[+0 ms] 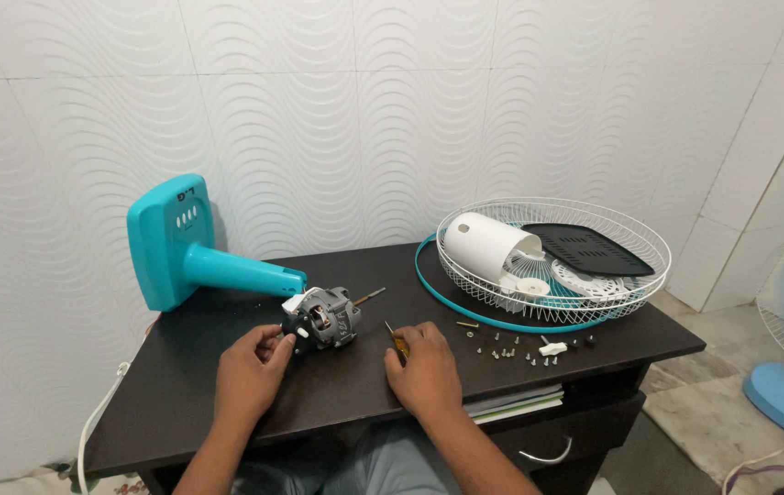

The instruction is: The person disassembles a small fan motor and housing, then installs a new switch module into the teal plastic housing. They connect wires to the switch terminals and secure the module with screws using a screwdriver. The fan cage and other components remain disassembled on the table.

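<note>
fan motor at left hand fingers, screwdriver under right hand

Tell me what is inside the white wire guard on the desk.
Inside the guard lie a white motor cover, a dark flat panel and white round parts. What lies beneath them is covered.

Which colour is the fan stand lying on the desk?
Teal; the stand shows best in the head view, lying on its side behind the motor.
</note>
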